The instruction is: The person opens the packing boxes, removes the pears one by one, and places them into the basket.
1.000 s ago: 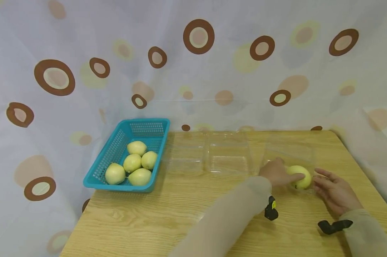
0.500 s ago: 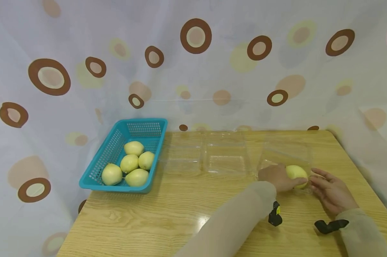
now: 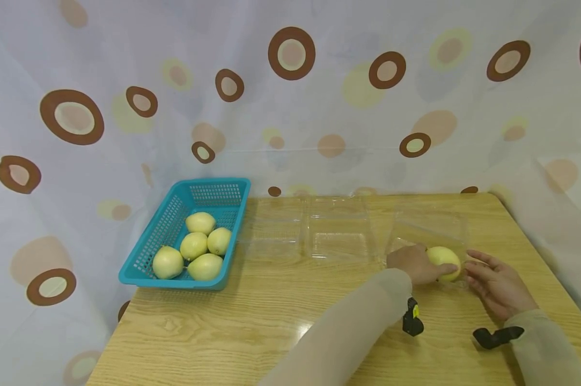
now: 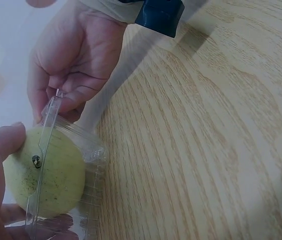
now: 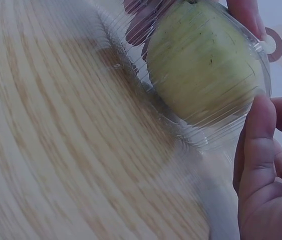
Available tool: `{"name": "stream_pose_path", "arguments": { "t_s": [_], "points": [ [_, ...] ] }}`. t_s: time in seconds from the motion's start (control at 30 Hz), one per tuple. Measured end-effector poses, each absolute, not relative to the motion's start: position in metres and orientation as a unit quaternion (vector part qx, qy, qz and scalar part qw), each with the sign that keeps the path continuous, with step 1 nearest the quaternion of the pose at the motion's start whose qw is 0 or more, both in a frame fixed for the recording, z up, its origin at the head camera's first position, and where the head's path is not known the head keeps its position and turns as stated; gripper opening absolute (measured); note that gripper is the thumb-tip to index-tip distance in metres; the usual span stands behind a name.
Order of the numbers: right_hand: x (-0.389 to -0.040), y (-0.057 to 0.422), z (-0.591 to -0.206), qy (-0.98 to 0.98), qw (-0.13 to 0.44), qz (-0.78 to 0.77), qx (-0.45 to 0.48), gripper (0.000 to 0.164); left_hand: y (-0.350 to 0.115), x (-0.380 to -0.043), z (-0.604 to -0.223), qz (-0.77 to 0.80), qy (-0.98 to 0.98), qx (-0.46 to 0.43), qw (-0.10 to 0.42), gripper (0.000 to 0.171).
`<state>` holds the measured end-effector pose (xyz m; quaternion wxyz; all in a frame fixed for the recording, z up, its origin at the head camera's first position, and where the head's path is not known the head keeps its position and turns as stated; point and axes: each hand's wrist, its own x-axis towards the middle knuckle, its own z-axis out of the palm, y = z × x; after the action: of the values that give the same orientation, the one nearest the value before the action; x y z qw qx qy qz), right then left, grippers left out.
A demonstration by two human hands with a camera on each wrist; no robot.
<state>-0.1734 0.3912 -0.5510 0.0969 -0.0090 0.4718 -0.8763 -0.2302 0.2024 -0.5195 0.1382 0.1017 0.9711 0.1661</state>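
Observation:
A yellow-green pear (image 3: 443, 262) sits inside a clear plastic clamshell box (image 5: 196, 132) at the table's right side. My left hand (image 3: 412, 264) grips the pear from the left, its thumb laid over the near side. In the left wrist view the fingers under the pear show partly through the plastic. From the other side my right hand (image 3: 500, 284) pinches the box's rim between thumb and fingers. The box's raised lid (image 3: 430, 225) stands behind the pear, hard to make out.
Two more clear plastic boxes stand open to the left, a middle box (image 3: 340, 244) and a farther one (image 3: 276, 236). At the table's left edge, a blue basket (image 3: 142, 257) contains several pears (image 3: 193, 246). A patterned sheet (image 3: 290, 134) hangs behind the table.
My left thumb has settled lower over the pear, and the left hand has shifted slightly toward me. The right hand keeps its place at the box rim. The head view has turned a little right.

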Motion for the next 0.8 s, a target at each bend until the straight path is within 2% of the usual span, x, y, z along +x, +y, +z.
{"name": "stream_pose_path", "arguments": {
  "t_s": [0.3,0.63,0.8],
  "points": [
    [-0.175,0.393,-0.550,0.473,0.099,-0.875,-0.011,0.033,0.201,-0.231,-0.514,0.181,0.967,0.091,0.158,0.064],
    [-0.177,0.394,-0.547,0.476,0.103,-0.874,-0.007,0.033,0.193,-0.230,-0.499,0.266,0.947,0.058,0.170,0.065],
    [-0.176,0.394,-0.546,0.476,0.108,-0.873,-0.002,0.033,0.192,-0.235,-0.501,0.323,0.933,0.037,0.156,0.063]
  ]
}}
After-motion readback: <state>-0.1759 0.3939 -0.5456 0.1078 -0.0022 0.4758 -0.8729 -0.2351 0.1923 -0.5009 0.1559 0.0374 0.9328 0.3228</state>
